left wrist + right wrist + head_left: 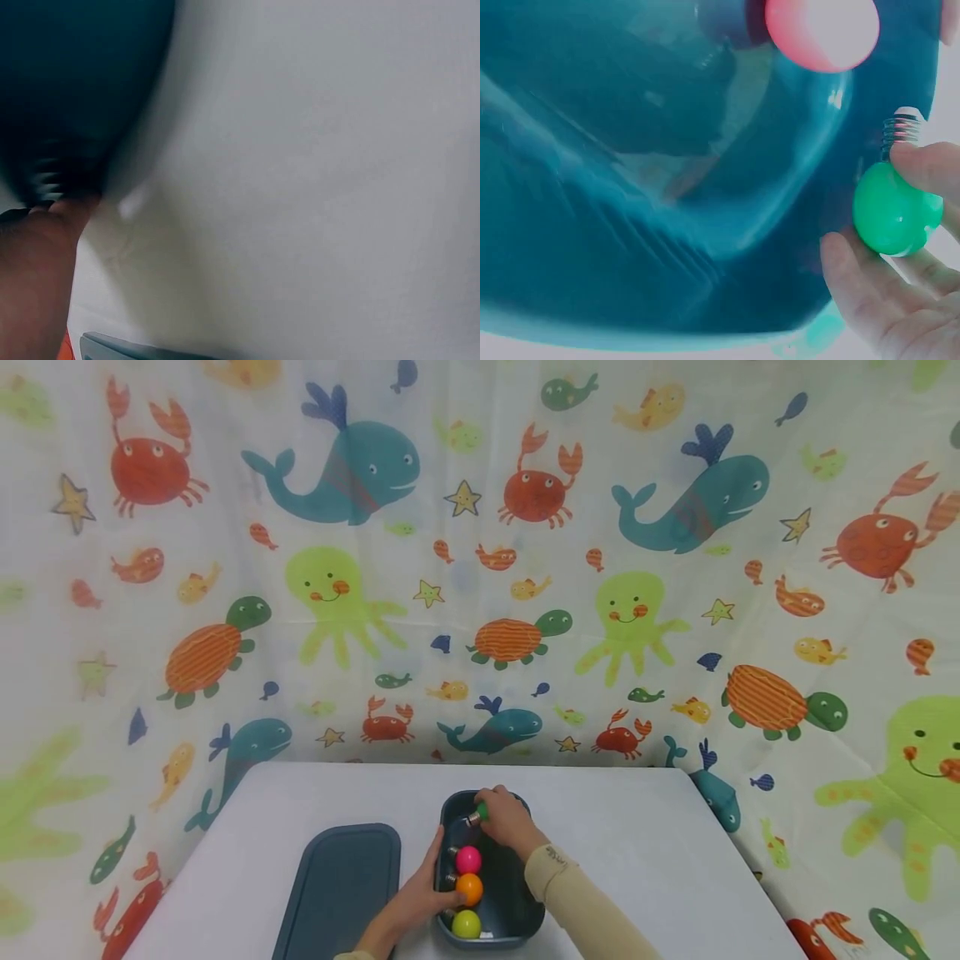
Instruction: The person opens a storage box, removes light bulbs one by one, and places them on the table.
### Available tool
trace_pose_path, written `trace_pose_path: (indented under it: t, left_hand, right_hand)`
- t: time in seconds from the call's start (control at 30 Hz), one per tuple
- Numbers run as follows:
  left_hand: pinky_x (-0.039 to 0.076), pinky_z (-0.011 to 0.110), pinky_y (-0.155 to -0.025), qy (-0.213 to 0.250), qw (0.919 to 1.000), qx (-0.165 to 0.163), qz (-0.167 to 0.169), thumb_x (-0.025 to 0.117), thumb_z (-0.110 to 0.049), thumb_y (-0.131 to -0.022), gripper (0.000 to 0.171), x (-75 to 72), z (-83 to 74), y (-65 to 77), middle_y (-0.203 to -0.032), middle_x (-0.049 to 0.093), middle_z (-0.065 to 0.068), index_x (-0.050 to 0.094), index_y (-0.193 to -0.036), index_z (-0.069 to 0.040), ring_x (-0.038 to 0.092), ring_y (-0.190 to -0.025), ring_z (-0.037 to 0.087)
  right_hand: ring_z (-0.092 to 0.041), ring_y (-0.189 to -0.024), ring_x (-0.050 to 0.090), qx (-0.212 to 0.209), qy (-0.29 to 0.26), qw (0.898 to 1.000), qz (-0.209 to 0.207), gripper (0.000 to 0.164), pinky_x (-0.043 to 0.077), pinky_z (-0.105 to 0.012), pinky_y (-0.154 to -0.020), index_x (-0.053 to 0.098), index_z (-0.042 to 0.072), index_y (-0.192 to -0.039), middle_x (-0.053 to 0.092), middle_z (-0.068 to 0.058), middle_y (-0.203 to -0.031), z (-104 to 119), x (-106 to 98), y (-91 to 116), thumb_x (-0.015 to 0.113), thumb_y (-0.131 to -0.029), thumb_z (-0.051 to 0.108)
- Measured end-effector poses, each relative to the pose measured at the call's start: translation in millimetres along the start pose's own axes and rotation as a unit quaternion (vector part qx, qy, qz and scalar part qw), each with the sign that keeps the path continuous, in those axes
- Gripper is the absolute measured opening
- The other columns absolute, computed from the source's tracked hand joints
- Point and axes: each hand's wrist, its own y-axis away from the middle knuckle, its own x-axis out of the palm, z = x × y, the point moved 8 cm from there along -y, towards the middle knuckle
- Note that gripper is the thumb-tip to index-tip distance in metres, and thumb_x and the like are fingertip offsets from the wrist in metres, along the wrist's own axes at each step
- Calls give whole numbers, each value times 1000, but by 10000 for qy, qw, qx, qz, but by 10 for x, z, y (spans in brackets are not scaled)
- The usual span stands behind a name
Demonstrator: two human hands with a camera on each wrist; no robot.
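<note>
Here, right grip (512, 823) pinches a green bulb (892, 211) beside open room in the bin (502, 900); left grip (418, 890) clasps its left edge (442, 817)

Green round plastic-looking bulb (891, 211): smooth, glossy head; we see a ridged, shiny metal screw base (897, 136)
Pink round plastic-looking bulb (821, 31): smooth, with a bright sheen
Dark teal oblong plastic tub (592, 142): glossy, reflective inside, finely ribbed near one corner
Dark blue-grey flat plastic lid (341, 885): matt to our eyes
White sea-animal-print backdrop (480, 585): thin cloth, matt, lightly creased
White tabletop (622, 835): smooth, matt
</note>
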Motion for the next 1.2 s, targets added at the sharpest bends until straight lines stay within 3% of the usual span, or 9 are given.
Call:
trace_pose_path:
  t: [0.2, 0.47, 0.63, 0.87, 1.2]
  left_hand:
    - [21, 73, -105, 19, 10000, -70, -26, 76, -19, -84, 110, -7, 34, -15, -159, 6, 28, -6, -157, -14, 27, -133, 52]
    - [19, 73, -106, -153, 9997, -131, -124, 76, -19, -83, 110, -41, 56, -36, -159, 7, 29, -4, -157, -12, 23, -137, 52]
    - [17, 74, -106, -339, 9992, -127, -188, 77, -20, -82, 110, -54, 52, -52, -159, 9, 28, -3, -158, -12, 20, -139, 52]
    - [17, 74, -105, -185, 9997, -119, -116, 76, -17, -83, 110, -56, 48, -68, -159, 7, 29, -4, -158, -13, 18, -139, 53]
    - [17, 75, -105, -127, 9999, -99, -47, 77, -19, -83, 111, -81, 38, -73, -159, 6, 28, -5, -157, -12, 17, -139, 53]
  right_hand:
    - [-27, -86, 60, -55, -126, 9991, -399, 34, 56, -45, -86, 62, 5, -113, 59, -15, -105, -80, -201, -19, 76, -82, 5]
    - [-31, -93, 63, 260, -27, 9946, -1002, 34, 55, -47, -87, 63, 4, -113, 58, -18, -113, -343, -334, -14, 76, -82, 4]
    - [-32, -98, 63, 580, -70, 9932, -1005, 36, 54, -49, -88, 62, 4, -116, 57, -19, -116, -493, -413, 3, 76, -82, 4]
    - [-35, -98, 62, 965, -189, 9897, -1042, 36, 55, -50, -86, 61, 0, -114, 56, -22, -114, -700, -508, 78, 76, -81, 1]
    - [-32, -89, 62, 1564, -83, 9848, -754, 35, 55, -49, -83, 61, -2, -111, 57, -23, -105, -1070, -432, 210, 76, -80, -1]
